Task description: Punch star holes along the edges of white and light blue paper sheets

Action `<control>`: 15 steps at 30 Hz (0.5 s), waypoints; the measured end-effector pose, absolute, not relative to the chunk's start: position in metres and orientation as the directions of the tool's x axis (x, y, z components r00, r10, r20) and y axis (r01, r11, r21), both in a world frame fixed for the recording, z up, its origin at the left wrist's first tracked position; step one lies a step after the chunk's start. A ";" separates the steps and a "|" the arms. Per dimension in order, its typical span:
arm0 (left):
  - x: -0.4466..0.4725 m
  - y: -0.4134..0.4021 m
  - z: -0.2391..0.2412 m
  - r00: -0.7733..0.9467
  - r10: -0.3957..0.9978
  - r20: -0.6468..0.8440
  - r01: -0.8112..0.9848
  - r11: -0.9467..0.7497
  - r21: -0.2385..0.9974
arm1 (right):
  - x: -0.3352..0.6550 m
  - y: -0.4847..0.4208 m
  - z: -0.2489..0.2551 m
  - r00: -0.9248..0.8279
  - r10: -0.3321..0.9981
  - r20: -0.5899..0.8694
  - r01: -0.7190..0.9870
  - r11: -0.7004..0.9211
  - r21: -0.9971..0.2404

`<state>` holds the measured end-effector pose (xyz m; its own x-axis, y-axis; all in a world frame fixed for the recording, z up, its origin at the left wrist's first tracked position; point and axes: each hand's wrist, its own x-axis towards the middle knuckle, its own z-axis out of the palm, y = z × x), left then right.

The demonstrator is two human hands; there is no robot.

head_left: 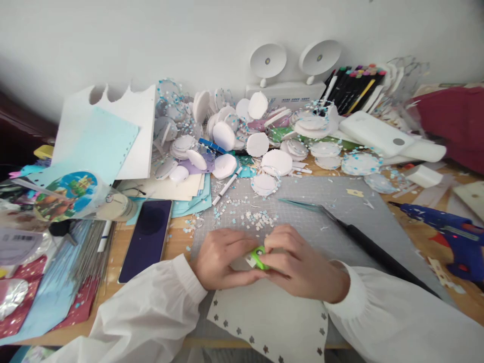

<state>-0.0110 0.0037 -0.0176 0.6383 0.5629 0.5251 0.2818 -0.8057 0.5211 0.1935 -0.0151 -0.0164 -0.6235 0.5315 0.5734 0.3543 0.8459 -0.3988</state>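
Observation:
Both hands meet over the grey cutting mat (340, 212) near the table's front edge. My left hand (221, 259) is curled round one side of a small green punch (259, 257). My right hand (298, 264) is closed over its other side, fingers pressed on top. A white paper sheet (272, 317) with a row of small punched star holes along its edges lies under the hands, one edge fed into the punch. Small paper bits (257, 218) are scattered on the mat just beyond the fingers.
A dark phone (147, 239) lies to the left. Long scissors (363, 242) and a blue glue gun (449, 234) lie to the right. Piled white foam discs (257, 143), markers (350, 85), a white box (381, 133) and paper sheets (102, 141) crowd the back.

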 end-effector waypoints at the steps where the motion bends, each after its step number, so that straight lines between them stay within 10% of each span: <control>1: -0.011 0.003 -0.018 0.640 0.567 0.519 0.296 -0.805 0.514 | 0.196 -0.014 -0.013 -0.639 0.554 0.533 0.341 0.826 -0.449; 5: -0.009 0.001 -0.020 0.632 0.591 0.502 0.350 -0.795 0.495 | 0.213 -0.002 -0.004 -0.510 0.714 0.480 0.496 0.700 -0.514; 9: -0.009 0.001 -0.020 0.658 0.606 0.446 0.348 -0.771 0.533 | 0.231 0.017 -0.013 -0.254 0.840 0.479 0.878 0.408 -0.250; 15: -0.009 0.004 -0.019 0.744 0.565 0.356 0.352 -0.785 0.510 | 0.241 0.027 -0.026 -0.262 0.896 0.358 0.951 0.303 -0.064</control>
<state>-0.0086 0.0040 -0.0190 0.7442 0.5651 0.3562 0.3521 -0.7850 0.5097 0.2410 0.0274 -0.0259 -0.2615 0.8965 0.3577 0.9509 0.3028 -0.0636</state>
